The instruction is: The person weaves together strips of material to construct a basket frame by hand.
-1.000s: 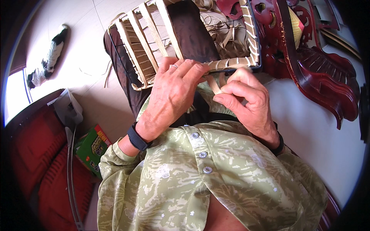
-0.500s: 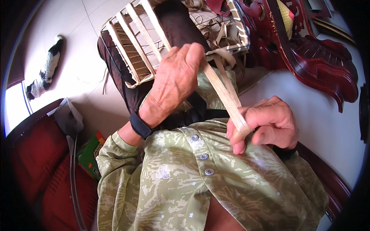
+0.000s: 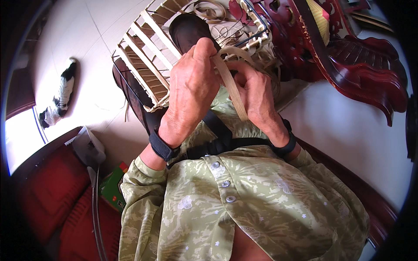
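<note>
A pale tiled floor (image 3: 93, 48) spreads under everything, bright at the left, where a black-and-white furry form (image 3: 61, 95) lies (a cat, by its look). Below it are red cushions (image 3: 48, 191) and, next to them, a green box (image 3: 114, 188) tucked by the person's sleeve.

Then comes the open frame (image 3: 161, 35), wrapped and slatted with flat tan strips, resting over the person's dark-clothed legs, one knee showing through the gap beyond the slats. The left hand (image 3: 193, 82) is at its near side, thumb and fingers closed together on a tan strip (image 3: 230, 87); the other fingertips are curled out of sight. That strip slants down from the left hand's grip to a loose end in front of the right hand, while a loop of strip arches above the right hand's knuckles.

The right hand (image 3: 257, 93), just beside the left, has its fingers bent inward; I cannot tell how tightly they close or what they hold. Farther right stands a carved, dark red wooden piece of furniture (image 3: 348, 82), its edge scuffed.
</note>
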A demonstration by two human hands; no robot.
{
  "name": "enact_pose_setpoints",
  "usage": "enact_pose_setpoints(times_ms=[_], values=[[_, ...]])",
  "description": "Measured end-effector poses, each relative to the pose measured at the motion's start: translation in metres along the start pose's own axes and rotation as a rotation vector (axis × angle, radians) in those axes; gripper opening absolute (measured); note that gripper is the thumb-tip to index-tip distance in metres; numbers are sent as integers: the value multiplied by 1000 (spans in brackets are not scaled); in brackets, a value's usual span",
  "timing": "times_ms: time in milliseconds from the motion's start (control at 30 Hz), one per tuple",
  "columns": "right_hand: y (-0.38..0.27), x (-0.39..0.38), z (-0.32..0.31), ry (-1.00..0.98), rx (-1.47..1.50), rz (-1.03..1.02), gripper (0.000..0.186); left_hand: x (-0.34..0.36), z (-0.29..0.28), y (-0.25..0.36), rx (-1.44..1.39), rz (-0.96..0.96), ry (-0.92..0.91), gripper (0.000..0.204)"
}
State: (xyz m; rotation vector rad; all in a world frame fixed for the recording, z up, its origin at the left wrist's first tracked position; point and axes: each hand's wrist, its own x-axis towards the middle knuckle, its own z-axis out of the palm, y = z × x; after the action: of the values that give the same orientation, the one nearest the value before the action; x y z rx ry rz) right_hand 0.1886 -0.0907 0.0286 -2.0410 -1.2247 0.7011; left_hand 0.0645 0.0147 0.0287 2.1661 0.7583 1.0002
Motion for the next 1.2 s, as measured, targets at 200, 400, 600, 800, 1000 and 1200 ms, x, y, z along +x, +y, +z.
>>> enact_pose_setpoints(times_ms=[200, 400, 600, 800, 1000, 1200], values=[[14, -5, 11, 49, 307, 66, 22, 0, 3, -1, -41, -54, -24, 15], [1, 4, 15, -19, 807, 163, 20, -8, 4, 0, -74, -124, -92, 14], [13, 4, 16, -49, 842, 183, 10, -4, 5, -3, -127, -82, -79, 20], [126, -37, -28, -359, -24, 259, 19, -6, 9, -5, -83, -37, -2, 19], [207, -74, -45, -506, -682, 667, 21, -15, 12, -2, -40, -11, -29, 20], [58, -38, -23, 60, -405, -21, 23, -16, 12, 0, -61, -59, -34, 19]])
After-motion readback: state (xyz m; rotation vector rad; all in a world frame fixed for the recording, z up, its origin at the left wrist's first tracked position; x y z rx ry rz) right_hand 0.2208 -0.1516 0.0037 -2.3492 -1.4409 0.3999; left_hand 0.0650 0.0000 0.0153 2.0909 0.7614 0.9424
